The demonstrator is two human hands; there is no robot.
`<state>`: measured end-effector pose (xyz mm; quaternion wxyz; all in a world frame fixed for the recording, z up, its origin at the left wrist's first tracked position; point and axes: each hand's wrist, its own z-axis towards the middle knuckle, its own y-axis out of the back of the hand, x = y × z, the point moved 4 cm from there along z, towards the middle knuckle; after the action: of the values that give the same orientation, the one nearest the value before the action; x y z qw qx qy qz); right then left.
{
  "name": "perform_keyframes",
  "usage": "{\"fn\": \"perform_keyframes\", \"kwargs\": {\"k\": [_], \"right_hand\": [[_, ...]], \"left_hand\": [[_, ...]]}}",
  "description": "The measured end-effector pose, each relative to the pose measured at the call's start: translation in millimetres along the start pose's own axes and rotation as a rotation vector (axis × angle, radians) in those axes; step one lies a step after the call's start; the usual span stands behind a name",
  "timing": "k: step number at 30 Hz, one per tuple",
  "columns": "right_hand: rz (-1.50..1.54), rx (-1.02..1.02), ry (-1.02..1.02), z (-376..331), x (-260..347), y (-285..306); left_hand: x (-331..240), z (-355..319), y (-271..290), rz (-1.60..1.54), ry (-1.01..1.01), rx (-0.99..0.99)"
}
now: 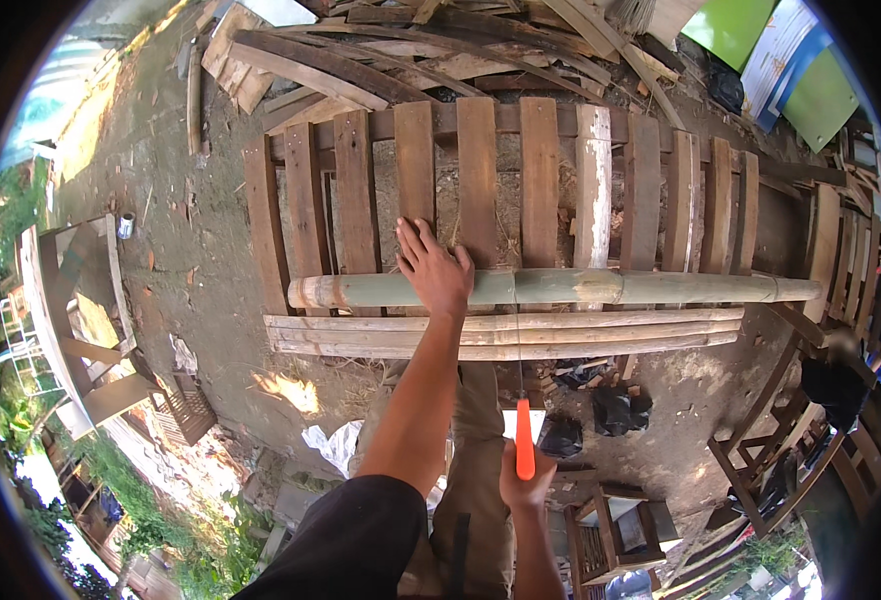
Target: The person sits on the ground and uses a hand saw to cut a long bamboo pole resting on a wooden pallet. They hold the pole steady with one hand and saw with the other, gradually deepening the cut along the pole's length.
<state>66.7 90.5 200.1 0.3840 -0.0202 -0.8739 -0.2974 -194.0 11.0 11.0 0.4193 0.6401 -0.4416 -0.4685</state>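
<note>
A thick green bamboo pole point(551, 287) lies crosswise over a slatted wooden frame point(477, 180). My left hand point(436, 268) rests on top of the pole left of its middle, fingers stretched out past its far side and pressing on it. My right hand point(529, 480) is closed round the orange handle of a handsaw point(525, 440), close to my body. Seen edge-on, the thin blade reaches from the handle up to the pole, where a fine line crosses the bamboo right of my left hand. Whether the teeth touch the pole is hard to see.
Split bamboo strips point(501, 335) lie along the frame's near side. Beyond it is a heap of old boards point(431, 50). Black plastic bags point(621, 410) lie on the ground at near right, beside a wooden stool-like piece point(616, 535). A can point(127, 224) stands at left.
</note>
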Motion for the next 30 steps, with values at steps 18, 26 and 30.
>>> {"fn": "perform_keyframes", "kwargs": {"k": [18,26,30], "right_hand": [[0.212,0.117,-0.128,40,-2,15],[0.407,0.17,0.117,27,-141,-70],[0.202,0.208,-0.13,1,-122,-76]], "left_hand": [[0,2,-3,0.01,-0.018,-0.045],[-3,2,0,-0.018,-0.037,-0.025],[4,-3,-3,-0.01,-0.053,-0.054]]}}
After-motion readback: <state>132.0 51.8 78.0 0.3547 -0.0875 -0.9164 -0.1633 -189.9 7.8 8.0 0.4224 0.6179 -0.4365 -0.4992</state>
